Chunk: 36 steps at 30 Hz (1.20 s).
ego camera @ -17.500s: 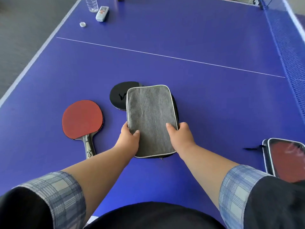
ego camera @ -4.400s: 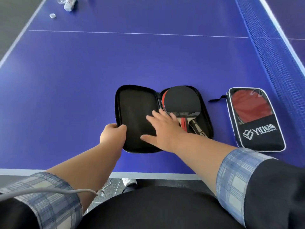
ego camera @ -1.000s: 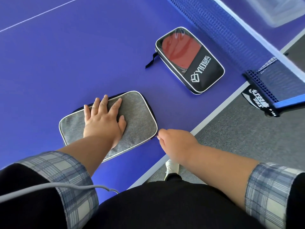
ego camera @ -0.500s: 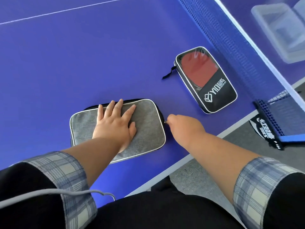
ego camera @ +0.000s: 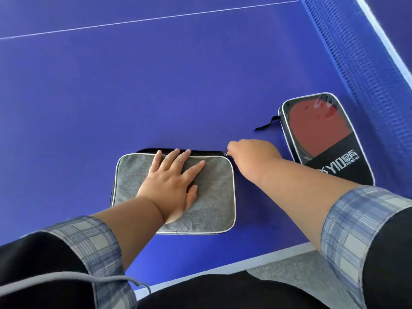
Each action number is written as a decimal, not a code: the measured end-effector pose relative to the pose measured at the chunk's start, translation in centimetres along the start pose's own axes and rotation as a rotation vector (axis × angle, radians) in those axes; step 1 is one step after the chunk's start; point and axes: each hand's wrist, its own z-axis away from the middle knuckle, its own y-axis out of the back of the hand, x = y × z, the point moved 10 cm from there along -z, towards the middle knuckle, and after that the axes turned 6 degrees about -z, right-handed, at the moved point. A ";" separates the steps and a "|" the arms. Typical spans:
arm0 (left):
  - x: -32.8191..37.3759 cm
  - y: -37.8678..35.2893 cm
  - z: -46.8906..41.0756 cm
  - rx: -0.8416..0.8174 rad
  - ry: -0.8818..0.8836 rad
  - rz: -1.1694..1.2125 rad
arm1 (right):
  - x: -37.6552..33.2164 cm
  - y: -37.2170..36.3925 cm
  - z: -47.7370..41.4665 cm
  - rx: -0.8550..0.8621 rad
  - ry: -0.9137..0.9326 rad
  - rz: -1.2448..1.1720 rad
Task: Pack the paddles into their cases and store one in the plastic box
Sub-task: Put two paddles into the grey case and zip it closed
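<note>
Case of grey cloth (ego camera: 207, 197) lies by the near edge of the table (ego camera: 156, 85). The left hand (ego camera: 171, 186) presses flat on it, fingers spread. The right hand (ego camera: 252, 152) pinches the zipper pull (ego camera: 225, 154) at its far right corner. The black case (ego camera: 347, 170), showing a red paddle (ego camera: 316, 128), lies to the right.

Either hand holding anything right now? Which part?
The right hand pinches the zipper pull at the far right corner of the grey case. The left hand only presses flat on its top.
</note>
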 end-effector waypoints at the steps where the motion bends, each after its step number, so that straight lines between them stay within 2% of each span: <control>1: 0.0 0.0 0.0 0.001 0.000 0.004 | -0.4 0.2 -0.5 -0.001 0.026 0.015; 12: -0.1 0.1 -0.2 0.012 0.003 0.058 | -7.9 1.8 -3.9 0.064 0.405 0.203; 14: -0.1 0.0 -0.2 0.009 0.007 0.070 | -8.9 1.7 -4.4 0.044 0.415 0.201; 18: -0.6 0.2 0.0 0.028 0.042 0.150 | -8.7 1.7 -4.4 0.049 0.276 0.087; 21: -1.1 0.5 0.0 0.050 0.082 0.271 | -7.8 2.7 -2.9 0.154 0.113 -0.075; 24: -4.3 0.5 0.6 0.059 0.195 0.345 | -7.8 2.9 -0.1 0.251 -0.005 -0.232; 27: -9.5 -1.0 1.9 -0.041 0.269 0.287 | -8.3 2.3 2.2 0.280 -0.104 -0.283; 30: -12.0 -2.4 1.9 -0.200 0.270 0.350 | -8.5 1.3 3.4 0.257 -0.230 -0.311; 36: -8.6 -2.6 0.3 -0.324 0.357 0.353 | -8.3 0.9 4.1 0.289 -0.330 -0.278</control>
